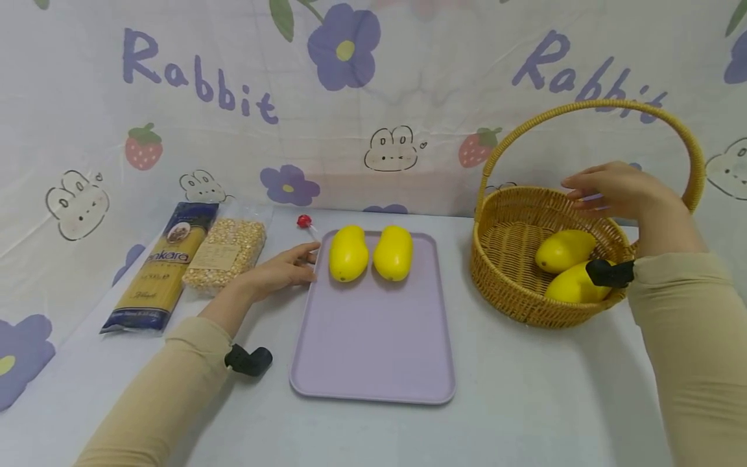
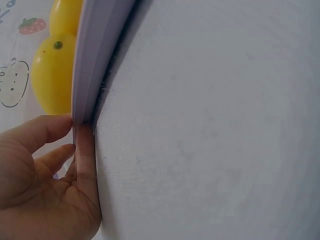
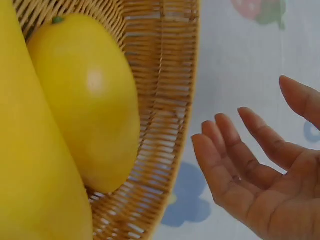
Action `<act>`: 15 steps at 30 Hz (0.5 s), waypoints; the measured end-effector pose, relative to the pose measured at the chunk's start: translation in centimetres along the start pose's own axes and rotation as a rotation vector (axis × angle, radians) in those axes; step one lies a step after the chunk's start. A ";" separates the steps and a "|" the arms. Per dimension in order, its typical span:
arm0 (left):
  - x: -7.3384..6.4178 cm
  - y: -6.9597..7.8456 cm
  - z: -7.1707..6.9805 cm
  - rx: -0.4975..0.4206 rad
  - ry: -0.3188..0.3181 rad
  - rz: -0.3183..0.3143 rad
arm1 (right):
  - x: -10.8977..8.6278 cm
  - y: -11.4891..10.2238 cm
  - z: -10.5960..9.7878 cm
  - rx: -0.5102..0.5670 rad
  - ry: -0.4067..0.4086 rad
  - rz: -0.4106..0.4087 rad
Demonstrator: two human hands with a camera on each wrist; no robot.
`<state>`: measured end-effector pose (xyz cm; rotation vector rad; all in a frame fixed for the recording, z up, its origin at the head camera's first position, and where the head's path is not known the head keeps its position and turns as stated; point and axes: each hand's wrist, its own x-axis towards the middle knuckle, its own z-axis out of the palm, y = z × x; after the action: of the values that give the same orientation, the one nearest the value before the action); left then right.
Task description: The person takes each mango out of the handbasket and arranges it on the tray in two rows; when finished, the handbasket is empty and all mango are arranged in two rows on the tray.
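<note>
A lilac tray (image 1: 373, 344) lies on the table with two yellow mangoes (image 1: 348, 254) side by side at its far end. My left hand (image 1: 286, 271) is at the tray's left edge near the far corner. In the left wrist view, its thumb lies against the rim and a finger reaches beneath it, pinching the edge. Over the back right of a wicker basket (image 1: 504, 288) hovers my right hand (image 1: 613, 189), fingers loosely bent and holding nothing. Inside the basket lie two more mangoes (image 1: 565, 251), seen close up in the right wrist view.
A pasta packet (image 1: 160, 266) and a clear bag of corn kernels (image 1: 230, 250) lie at the left. A red lollipop (image 1: 304, 221) is behind the tray's far left corner. The basket's tall handle (image 1: 589, 107) arches above the right hand. A printed cloth hangs behind.
</note>
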<state>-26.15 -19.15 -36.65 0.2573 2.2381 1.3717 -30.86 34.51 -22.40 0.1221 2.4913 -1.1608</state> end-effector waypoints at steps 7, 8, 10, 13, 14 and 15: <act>-0.2 0.2 0.1 -0.008 0.002 -0.002 | 0.6 1.0 -0.8 0.067 -0.041 0.099; -0.2 0.2 0.1 -0.007 0.004 -0.003 | 0.6 1.1 -0.8 0.037 -0.043 0.106; -0.2 0.2 0.1 -0.006 0.005 -0.005 | 0.6 1.3 -0.6 -0.042 -0.051 0.113; -0.2 0.1 0.2 -0.001 0.005 -0.007 | 0.6 1.8 -0.2 -0.162 -0.074 0.136; -0.1 0.1 0.2 -0.001 0.005 -0.008 | 0.6 2.1 -0.1 -0.176 -0.083 0.139; -0.1 0.1 0.2 -0.002 0.004 -0.009 | 0.6 2.2 0.0 -0.194 -0.090 0.142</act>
<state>-25.96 -18.99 -36.64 0.2440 2.2383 1.3704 -30.94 35.90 -24.17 0.1852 2.4557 -0.8453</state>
